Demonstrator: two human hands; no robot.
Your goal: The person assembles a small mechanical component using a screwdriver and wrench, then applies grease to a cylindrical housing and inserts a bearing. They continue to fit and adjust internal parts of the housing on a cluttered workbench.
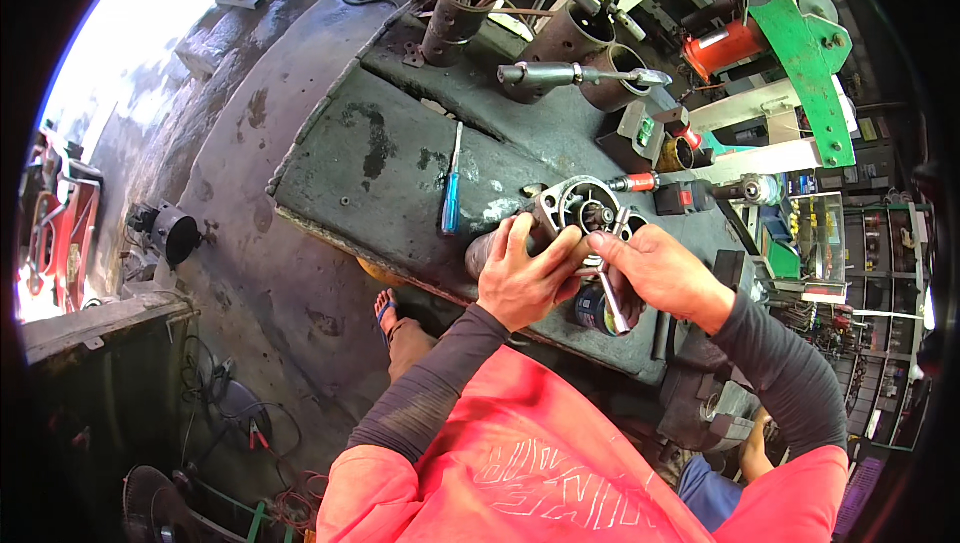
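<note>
A starter motor (549,205) lies at the near edge of the dark metal workbench (350,178), its round open nose with a small toothed gear facing up. My left hand (528,273) is closed round its body, with the fingers bent over the housing. At the housing's near side my right hand (668,273) grips a shiny metal wrench (614,305); its bar slants down toward me, and its far end is partly hidden by my fingers. Behind that bar stands a small dark container (592,311). A blue-handled screwdriver (451,201) rests on the bench left of my hands.
Metal cylinders (455,31) holding rods stand along the bench's far side, with an air tool (545,74) lying across them. A battery power tool (685,198) and a green metal bracket (808,73) are at the right. Cables (250,423) lie on the floor at the lower left.
</note>
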